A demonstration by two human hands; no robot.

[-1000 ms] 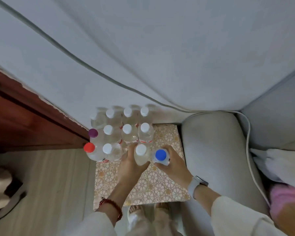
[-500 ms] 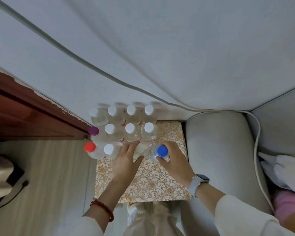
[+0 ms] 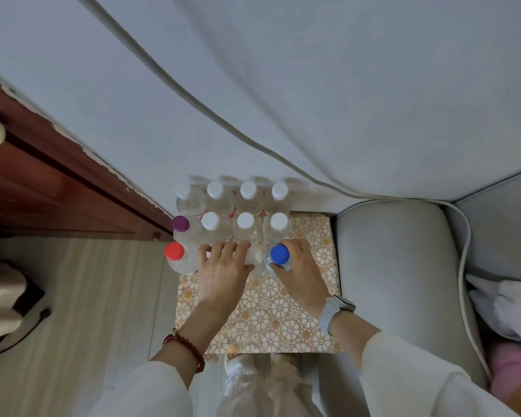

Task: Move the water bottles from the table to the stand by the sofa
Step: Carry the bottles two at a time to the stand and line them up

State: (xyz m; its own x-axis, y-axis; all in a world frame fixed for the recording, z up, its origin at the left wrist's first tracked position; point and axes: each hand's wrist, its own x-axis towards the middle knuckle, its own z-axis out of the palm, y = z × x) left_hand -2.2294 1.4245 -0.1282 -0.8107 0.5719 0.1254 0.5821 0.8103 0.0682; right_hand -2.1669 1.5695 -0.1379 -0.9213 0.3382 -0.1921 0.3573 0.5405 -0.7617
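Two bottles are in hand on the stand, both upright, long axis vertical and pointing nearly straight at the camera. The clear plastic water bottle with the blue cap (image 3: 279, 256) sits inside the right hand (image 3: 298, 276), fingers curled round its shoulder just below the cap. The clear plastic bottle beside it (image 3: 254, 257) is under the left hand (image 3: 223, 270); fingers lie over the top and the thumb closes on its side. Its cap is hidden, so whether that grip is tight or only resting I can't tell.

Both bottles stand at the fingertips, the two hands side by side with the bottles touching or nearly so between them. The stand with the gold floral-pattern top (image 3: 271, 314) runs from under the palms back toward the wrists, bare there.

Just beyond the fingertips: two rows of clear white-capped bottles (image 3: 245, 221), packed close. Off the left hand's outer side: the red-capped bottle (image 3: 175, 251) and, past it, the purple-capped one (image 3: 180, 223). Off the right hand's outer side: the grey padded sofa arm (image 3: 394, 266).

Judgement: these two complete the third row. Release needs a straight lift of each hand. The left one is tighter, boxed by neighbours.
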